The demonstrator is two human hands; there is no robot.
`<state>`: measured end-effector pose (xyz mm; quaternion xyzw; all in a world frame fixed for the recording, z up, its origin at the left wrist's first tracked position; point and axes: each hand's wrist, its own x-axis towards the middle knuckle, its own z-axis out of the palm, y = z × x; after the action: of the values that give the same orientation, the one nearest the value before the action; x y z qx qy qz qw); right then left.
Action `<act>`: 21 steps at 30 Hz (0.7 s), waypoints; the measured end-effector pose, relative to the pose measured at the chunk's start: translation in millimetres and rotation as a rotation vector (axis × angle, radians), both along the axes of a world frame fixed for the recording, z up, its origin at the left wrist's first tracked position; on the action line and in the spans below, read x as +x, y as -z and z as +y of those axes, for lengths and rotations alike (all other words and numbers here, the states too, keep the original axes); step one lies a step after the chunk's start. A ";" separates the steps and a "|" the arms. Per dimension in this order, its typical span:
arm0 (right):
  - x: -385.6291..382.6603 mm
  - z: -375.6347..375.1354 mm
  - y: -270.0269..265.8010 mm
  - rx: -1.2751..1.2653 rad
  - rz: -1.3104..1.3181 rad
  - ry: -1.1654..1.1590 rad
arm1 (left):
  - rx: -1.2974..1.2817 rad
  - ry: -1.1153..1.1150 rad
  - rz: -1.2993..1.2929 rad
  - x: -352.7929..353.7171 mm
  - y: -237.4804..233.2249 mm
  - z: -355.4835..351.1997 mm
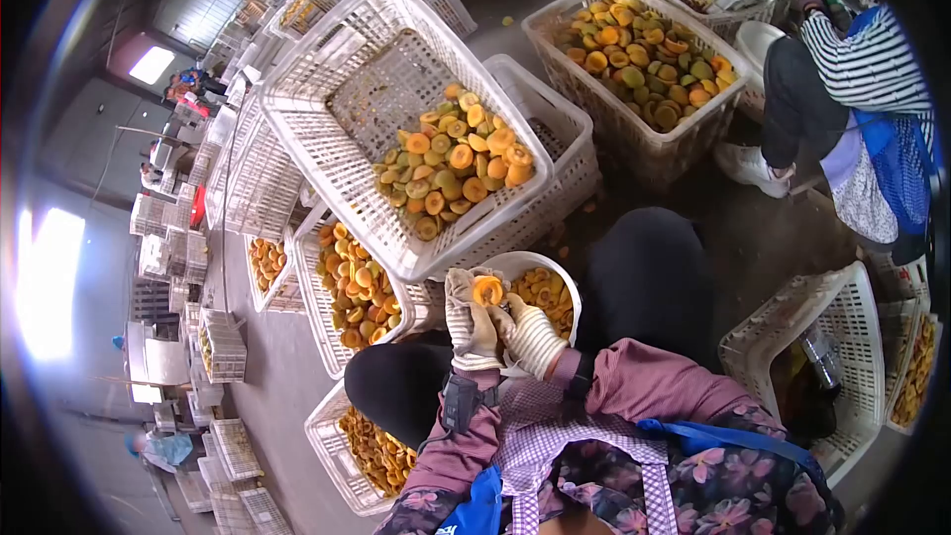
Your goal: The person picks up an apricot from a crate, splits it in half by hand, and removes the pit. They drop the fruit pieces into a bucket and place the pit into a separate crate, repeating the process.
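My left hand (470,329), in a pale work glove, is closed around a halved apricot (487,289), whose orange cut face points up. Right beside it is my right hand (533,337), in a striped glove, with its fingers bent close to the fruit. A small dark bit shows at those fingertips, too small to name. Beneath and beyond the hands stands a white bucket (572,282) holding orange fruit pieces. Just ahead, a tilted white crate (297,129) holds a heap of halved apricots (461,154) at its near end.
More fruit-filled crates stand to the left, such as a white crate (322,322), and ahead, another crate (634,134). On the right, a crate (738,342) holds a plastic bottle (820,357). A co-worker in a striped sleeve (862,59) sits at upper right. Stacked crates line the left.
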<state>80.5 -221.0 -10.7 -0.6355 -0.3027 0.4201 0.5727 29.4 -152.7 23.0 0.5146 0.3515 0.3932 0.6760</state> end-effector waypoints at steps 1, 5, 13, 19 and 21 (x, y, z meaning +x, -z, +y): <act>-0.5 1.1 -2.3 0.043 0.056 0.030 | -0.065 -0.062 -0.011 2.5 -2.8 0.7; 6.4 -3.6 -10.6 -0.100 -0.140 -0.062 | -0.050 -0.113 -0.007 0.5 6.9 -8.0; 0.8 -0.2 6.7 -0.081 -0.189 -0.174 | 0.443 -0.061 0.262 -22.2 30.4 -1.1; -5.7 -4.5 14.4 -0.004 -0.129 -0.306 | 0.459 -0.035 0.264 -47.6 53.8 15.3; 6.9 -6.8 -12.6 -0.056 -0.186 -0.253 | 0.961 -0.159 0.559 -43.5 54.4 7.2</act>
<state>87.4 -227.8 1.9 -0.6443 -0.4203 0.4366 0.4665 -14.1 -145.6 -31.4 0.8212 0.3364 0.4078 0.2148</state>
